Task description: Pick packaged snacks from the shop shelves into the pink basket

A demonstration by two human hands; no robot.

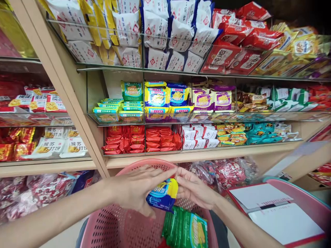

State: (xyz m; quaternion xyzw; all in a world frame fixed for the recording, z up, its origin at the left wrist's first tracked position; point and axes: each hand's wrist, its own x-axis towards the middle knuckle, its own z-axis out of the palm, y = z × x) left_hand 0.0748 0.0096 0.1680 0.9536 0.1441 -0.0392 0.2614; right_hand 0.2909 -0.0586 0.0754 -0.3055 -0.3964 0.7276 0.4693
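Over a pink perforated basket (103, 220), a blue and yellow packet of soda biscuits (161, 198) is held between my two hands. My left hand (137, 189) wraps the packet's left side, fingers reaching across its top and the thumb below. At the right edge, the bent fingers of my right hand (193, 187) pinch the packet, and the fingertips of both hands meet above it. Below, a row of green biscuit packets (181, 227) lies in the basket, with a bit of red wrapper showing at the bottom edge.
Shelves hold snack packets behind clear dividers: matching blue and yellow biscuits (167, 96), green biscuits (131, 91), red packets (162, 137). Plastic-bagged goods (230, 172) lie beneath. At right, white papers (287, 220) on a red-edged folder rest on another pink basket (302, 193).
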